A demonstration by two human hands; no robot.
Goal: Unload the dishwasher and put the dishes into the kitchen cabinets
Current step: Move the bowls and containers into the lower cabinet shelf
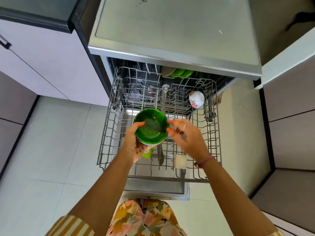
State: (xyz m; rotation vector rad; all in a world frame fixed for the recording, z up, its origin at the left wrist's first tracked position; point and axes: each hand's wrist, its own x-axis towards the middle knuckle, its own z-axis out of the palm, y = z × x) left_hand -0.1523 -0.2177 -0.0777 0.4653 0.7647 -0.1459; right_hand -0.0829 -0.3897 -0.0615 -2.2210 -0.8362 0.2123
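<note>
Green bowl [150, 126]: round, glossy, sitting cupped in curled left hand [134, 145] fingers.
Right hand [185, 135]: fingers hovering spread beside rim, blurred.
Wire rack [109, 130]: lying beneath.

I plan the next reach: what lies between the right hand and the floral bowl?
Only bare wire tines of the upper rack separate the right hand from the floral bowl in the head view.

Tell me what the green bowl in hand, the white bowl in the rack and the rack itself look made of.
Green bowl: translucent and glossy, with light passing through the wall, so glass or clear plastic; I cannot tell which.
White floral bowl: opaque, with a shiny glaze and printed flowers, probably ceramic, possibly melamine.
Rack: thin grey wire grid, likely coated metal.
</note>
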